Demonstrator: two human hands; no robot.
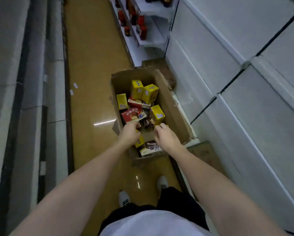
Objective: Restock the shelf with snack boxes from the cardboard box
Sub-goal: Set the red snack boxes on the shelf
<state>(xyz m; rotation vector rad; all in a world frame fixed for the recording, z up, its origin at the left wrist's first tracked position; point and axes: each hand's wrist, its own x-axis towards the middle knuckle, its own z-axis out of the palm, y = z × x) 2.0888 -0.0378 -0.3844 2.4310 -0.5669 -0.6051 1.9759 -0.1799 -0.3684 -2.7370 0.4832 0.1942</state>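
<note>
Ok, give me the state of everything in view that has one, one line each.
cardboard box: on the floor, flaps open, still holding mixed snack boxes
yellow snack boxes: loose in the box, tilted
red snack box: lying flat
left hand: in the box, fingers curled
right hand: in the box, fingers curled, grip unclear

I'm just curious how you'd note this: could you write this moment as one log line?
stage: reaching into cardboard box | left hand: at red snack box, grip unclear | right hand: near yellow snack box, grip unclear | shelf: bare
</note>
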